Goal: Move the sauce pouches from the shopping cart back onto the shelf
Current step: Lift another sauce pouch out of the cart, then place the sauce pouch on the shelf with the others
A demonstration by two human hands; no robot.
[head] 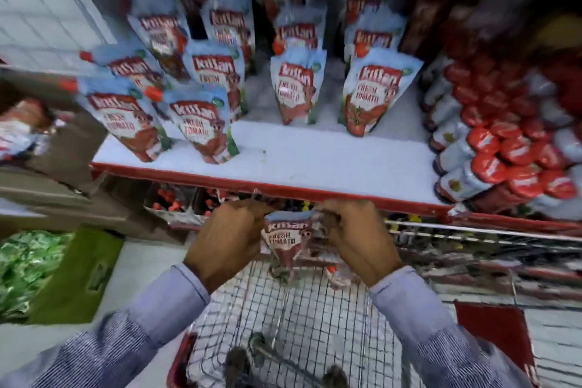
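Observation:
A red-and-white tomato sauce pouch (pixel 288 238) hangs upright between both my hands, just below the shelf's red front edge and above the wire shopping cart (pixel 315 318). My left hand (pixel 228 241) pinches its upper left corner, my right hand (pixel 352 238) its upper right corner. Several matching pouches (pixel 296 88) stand in rows on the white shelf (pixel 315 157). The front middle of the shelf is bare. The picture is blurred.
Red-capped white bottles (pixel 497 148) lie stacked at the shelf's right end. A green carton of green packets (pixel 56 268) sits on the floor at left, with brown cartons (pixel 63 167) above it. The cart's red rim (pixel 491 321) shows at right.

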